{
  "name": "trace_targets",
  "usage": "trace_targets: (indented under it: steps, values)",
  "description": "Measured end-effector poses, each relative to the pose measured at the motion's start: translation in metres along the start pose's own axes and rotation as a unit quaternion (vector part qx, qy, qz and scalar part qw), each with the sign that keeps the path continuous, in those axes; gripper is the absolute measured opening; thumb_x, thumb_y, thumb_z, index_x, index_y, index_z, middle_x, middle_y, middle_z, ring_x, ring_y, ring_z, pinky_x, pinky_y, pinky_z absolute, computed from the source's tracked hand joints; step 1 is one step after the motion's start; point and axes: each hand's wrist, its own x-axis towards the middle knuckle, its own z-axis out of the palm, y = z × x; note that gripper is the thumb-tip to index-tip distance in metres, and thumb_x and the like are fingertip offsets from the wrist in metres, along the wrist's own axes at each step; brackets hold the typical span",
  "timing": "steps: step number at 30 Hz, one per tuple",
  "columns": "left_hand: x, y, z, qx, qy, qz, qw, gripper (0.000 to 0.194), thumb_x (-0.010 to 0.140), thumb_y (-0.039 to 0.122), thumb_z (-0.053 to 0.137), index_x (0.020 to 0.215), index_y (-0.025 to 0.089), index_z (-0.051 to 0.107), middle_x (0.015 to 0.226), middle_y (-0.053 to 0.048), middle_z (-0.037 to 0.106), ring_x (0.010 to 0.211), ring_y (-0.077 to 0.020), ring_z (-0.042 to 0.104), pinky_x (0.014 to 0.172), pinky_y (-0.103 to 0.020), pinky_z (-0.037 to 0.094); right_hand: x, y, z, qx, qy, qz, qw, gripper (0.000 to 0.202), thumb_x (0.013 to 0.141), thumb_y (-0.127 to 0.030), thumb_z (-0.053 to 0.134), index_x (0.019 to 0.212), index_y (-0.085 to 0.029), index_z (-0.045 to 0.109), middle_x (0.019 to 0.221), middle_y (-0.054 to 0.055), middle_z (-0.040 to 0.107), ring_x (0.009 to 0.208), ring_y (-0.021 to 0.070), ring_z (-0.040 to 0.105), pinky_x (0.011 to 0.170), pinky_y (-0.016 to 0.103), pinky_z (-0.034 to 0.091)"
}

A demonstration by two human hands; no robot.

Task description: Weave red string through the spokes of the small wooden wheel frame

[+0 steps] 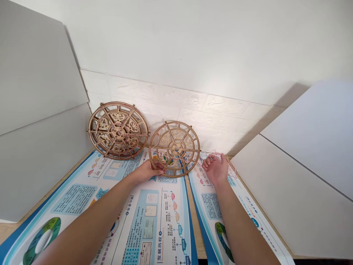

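Note:
My left hand [150, 171] is closed on the lower left rim of a round wooden lattice frame [173, 148], which has a ring hub, spokes and small tabs on its edge. The frame is tilted up from the table. Thin red and white wires trail across it. To its right, my right hand [216, 170] has the palm turned up and the fingers loosely curled, with the thumb apart. A loose tangle of thin wires [233, 170] lies behind and beside that hand. Whether a strand touches its fingers, I cannot tell.
A stack of similar round wooden frames [118, 133] leans at the back left. Printed posters [176, 221] cover the wooden table [196, 224]. A white brick-patterned wall [157, 94] stands behind, with white panels [41, 158] on the left and more panels [298, 198] on the right.

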Motion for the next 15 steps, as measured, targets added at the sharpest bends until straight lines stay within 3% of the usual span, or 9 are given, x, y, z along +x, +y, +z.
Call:
trace_targets:
  steps: [6,15]
  values:
    - [0.0001,-0.0007,-0.0005,-0.004,0.010,-0.006,1.000,0.043,0.066,0.028,0.086,0.102,0.014,0.069,0.098,-0.011,0.074,0.097,-0.0252,0.069,0.087,-0.039,0.055,-0.0004,-0.0023,0.0004,0.017,0.017,0.001,1.000,0.048,0.085,-0.067,0.054,0.076,-0.021,0.054,0.057,-0.002,0.039,0.050,0.0144,0.039,0.045,0.026,0.031]
    - [-0.0002,0.0007,0.0006,0.020,0.008,0.001,1.000,0.042,0.068,0.031,0.084,0.104,0.014,0.069,0.098,-0.012,0.073,0.093,-0.0242,0.068,0.081,-0.036,0.056,0.0000,-0.0072,0.0023,0.041,0.042,-0.007,0.998,0.045,0.092,-0.061,0.045,0.074,-0.020,0.053,0.054,0.000,0.040,0.048,0.0152,0.039,0.042,0.026,0.030]
